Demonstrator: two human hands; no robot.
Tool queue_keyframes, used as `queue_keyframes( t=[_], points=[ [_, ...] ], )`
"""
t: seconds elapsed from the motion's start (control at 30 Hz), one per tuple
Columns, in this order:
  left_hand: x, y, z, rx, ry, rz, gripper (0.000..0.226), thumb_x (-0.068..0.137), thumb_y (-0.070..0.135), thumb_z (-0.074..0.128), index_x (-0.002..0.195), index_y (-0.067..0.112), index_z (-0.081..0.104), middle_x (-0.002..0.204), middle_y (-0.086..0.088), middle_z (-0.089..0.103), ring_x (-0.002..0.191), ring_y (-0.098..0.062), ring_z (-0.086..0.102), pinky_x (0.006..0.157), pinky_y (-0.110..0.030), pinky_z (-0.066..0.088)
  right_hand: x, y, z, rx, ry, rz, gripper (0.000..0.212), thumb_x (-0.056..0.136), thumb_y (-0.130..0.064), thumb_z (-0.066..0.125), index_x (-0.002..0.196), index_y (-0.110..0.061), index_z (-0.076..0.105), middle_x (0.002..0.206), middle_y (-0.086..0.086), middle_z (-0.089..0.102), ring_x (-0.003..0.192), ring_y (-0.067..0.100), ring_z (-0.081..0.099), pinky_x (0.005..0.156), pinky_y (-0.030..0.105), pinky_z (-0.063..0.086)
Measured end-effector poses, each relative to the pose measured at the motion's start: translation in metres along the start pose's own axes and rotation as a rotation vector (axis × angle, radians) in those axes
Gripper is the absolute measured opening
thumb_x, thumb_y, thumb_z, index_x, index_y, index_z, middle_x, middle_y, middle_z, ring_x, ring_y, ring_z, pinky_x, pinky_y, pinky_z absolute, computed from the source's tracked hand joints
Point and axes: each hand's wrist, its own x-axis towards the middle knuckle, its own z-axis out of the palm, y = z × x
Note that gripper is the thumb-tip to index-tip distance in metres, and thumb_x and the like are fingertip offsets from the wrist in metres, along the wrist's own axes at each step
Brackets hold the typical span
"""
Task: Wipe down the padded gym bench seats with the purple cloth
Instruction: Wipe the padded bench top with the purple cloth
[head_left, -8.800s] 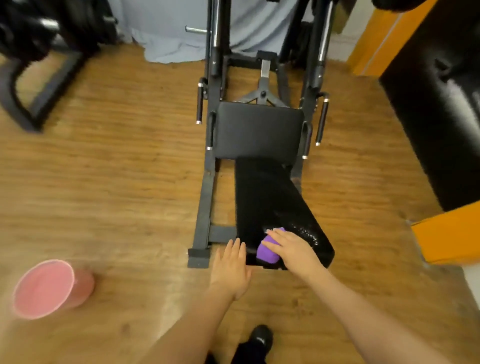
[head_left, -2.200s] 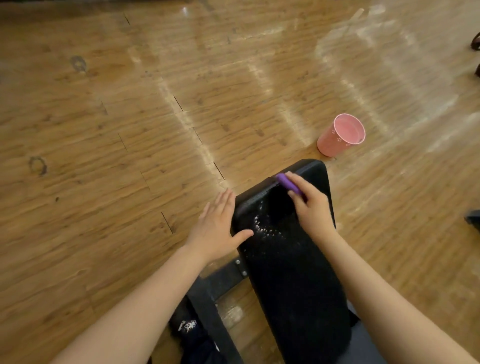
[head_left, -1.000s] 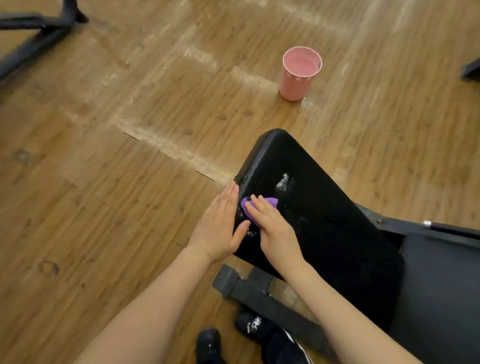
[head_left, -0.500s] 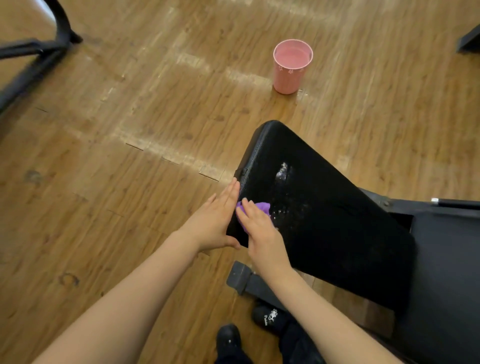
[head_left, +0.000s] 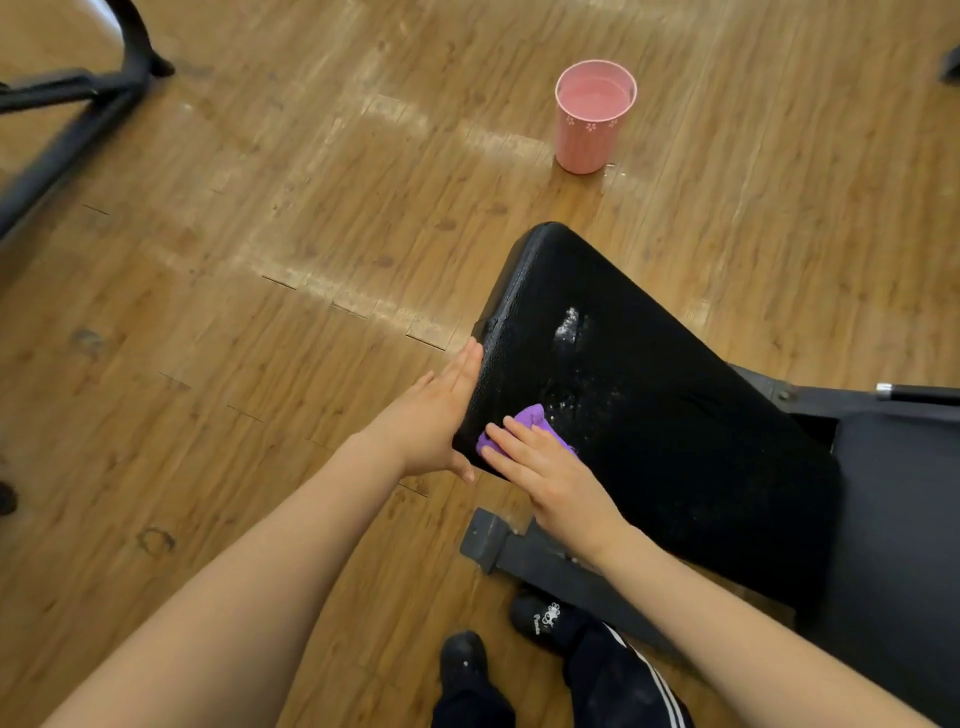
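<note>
Pressing flat, our right hand (head_left: 550, 478) holds the cloth (head_left: 530, 423) down on the near-left corner of the pad (head_left: 675, 415); the fingers lie nearly straight over it, so the grip is a press, not a clench. Our left hand (head_left: 431, 415), fingers straight, rests against the pad's left side, steadying it. Just beyond the cloth, wet streaks and droplets (head_left: 569, 325) shine on the black vinyl. We judge the cloth soft, light and limp: it will bunch under the palm, so it is best spread flat and held from above. The wet vinyl looks slick, and the padding should give a little under pressure. On the floor (head_left: 260, 260) beyond the pad stands a pink cup (head_left: 592, 119), well apart. A black frame (head_left: 67, 135) lies far left.
</note>
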Motion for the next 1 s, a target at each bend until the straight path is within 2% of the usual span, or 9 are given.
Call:
queue_keyframes(
  t=[0.1, 0.17, 0.27, 0.37, 0.47, 0.6, 0.77, 0.9, 1.0],
  points=[
    [0.0, 0.003, -0.006, 0.011, -0.027, -0.012, 0.134, 0.07, 0.051, 0.077, 0.144, 0.008, -0.027, 0.157, -0.004, -0.024, 0.146, -0.013, -0.012, 0.118, -0.032, 0.002, -0.007, 0.005, -0.013, -0.003, -0.002, -0.004, 0.049, 0.077, -0.003, 0.041, 0.124, -0.007, 0.057, 0.13, 0.013, 0.056, 0.125, 0.029, 0.046, 0.105, 0.042, 0.034],
    [-0.001, 0.004, -0.008, 0.031, -0.002, -0.005, 0.116, 0.083, 0.056, 0.062, 0.147, 0.007, -0.021, 0.158, -0.005, -0.02, 0.146, -0.012, -0.012, 0.118, -0.032, 0.002, 0.0, 0.008, -0.022, 0.11, 0.067, 0.08, 0.043, 0.08, 0.002, 0.047, 0.12, -0.003, 0.06, 0.129, 0.016, 0.056, 0.125, 0.029, 0.044, 0.111, 0.032, 0.029],
    [0.005, 0.007, -0.008, 0.072, 0.161, -0.017, 0.087, 0.096, 0.05, 0.044, 0.151, 0.008, -0.008, 0.16, -0.008, -0.01, 0.148, -0.015, -0.005, 0.118, -0.033, 0.004, 0.029, 0.033, -0.044, 0.204, 0.257, 0.294, 0.047, 0.08, 0.013, 0.054, 0.125, -0.001, 0.056, 0.133, 0.017, 0.052, 0.129, 0.031, 0.043, 0.113, 0.018, 0.02],
    [0.029, 0.013, -0.011, 0.076, 0.338, -0.021, 0.074, 0.1, 0.041, 0.037, 0.152, 0.009, -0.004, 0.161, -0.008, -0.006, 0.148, -0.018, -0.003, 0.119, -0.035, 0.005, 0.073, 0.074, -0.073, 0.216, 0.326, 0.511, 0.048, 0.087, 0.011, 0.047, 0.133, -0.004, 0.049, 0.142, 0.013, 0.044, 0.136, 0.027, 0.035, 0.109, 0.015, 0.016],
    [0.053, 0.019, -0.006, 0.082, 0.366, -0.025, 0.067, 0.101, 0.035, 0.033, 0.152, 0.006, 0.0, 0.16, -0.01, -0.007, 0.148, -0.021, -0.003, 0.121, -0.037, 0.007, 0.11, 0.116, -0.09, 0.215, 0.303, 0.674, 0.049, 0.09, 0.009, 0.042, 0.136, -0.008, 0.047, 0.147, 0.008, 0.038, 0.14, 0.021, 0.027, 0.108, 0.017, 0.014],
    [0.06, 0.015, 0.011, 0.084, 0.441, -0.038, 0.065, 0.097, 0.03, 0.031, 0.151, 0.001, 0.011, 0.16, -0.015, 0.003, 0.148, -0.025, 0.005, 0.12, -0.04, 0.014, 0.128, 0.142, -0.082, 0.214, 0.142, 0.648, 0.053, 0.09, 0.009, 0.042, 0.139, -0.011, 0.043, 0.15, 0.005, 0.034, 0.14, 0.018, 0.027, 0.11, 0.021, 0.016],
    [0.061, 0.016, 0.008, 0.059, 0.479, -0.014, 0.065, 0.09, 0.029, 0.027, 0.145, -0.006, 0.028, 0.155, -0.022, 0.022, 0.143, -0.032, 0.023, 0.116, -0.044, 0.026, 0.119, 0.113, -0.069, 0.207, 0.206, 0.668, 0.051, 0.091, 0.009, 0.042, 0.139, -0.007, 0.042, 0.15, 0.008, 0.034, 0.135, 0.022, 0.035, 0.106, 0.032, 0.031],
    [0.061, 0.016, 0.01, 0.035, 0.457, -0.009, 0.064, 0.09, 0.026, 0.028, 0.144, -0.006, 0.029, 0.154, -0.023, 0.024, 0.142, -0.033, 0.026, 0.111, -0.049, 0.033, 0.093, 0.088, -0.05, 0.17, 0.192, 0.625, 0.058, 0.088, 0.011, 0.048, 0.141, -0.009, 0.038, 0.149, 0.009, 0.034, 0.137, 0.02, 0.034, 0.109, 0.031, 0.03],
    [0.062, 0.014, 0.009, 0.027, 0.456, 0.006, 0.062, 0.09, 0.025, 0.029, 0.142, -0.008, 0.032, 0.152, -0.024, 0.027, 0.139, -0.035, 0.032, 0.107, -0.051, 0.039, 0.068, 0.064, -0.032, 0.176, 0.214, 0.578, 0.061, 0.079, 0.016, 0.059, 0.135, -0.003, 0.046, 0.141, 0.015, 0.044, 0.13, 0.025, 0.044, 0.109, 0.038, 0.033]
  ],
)
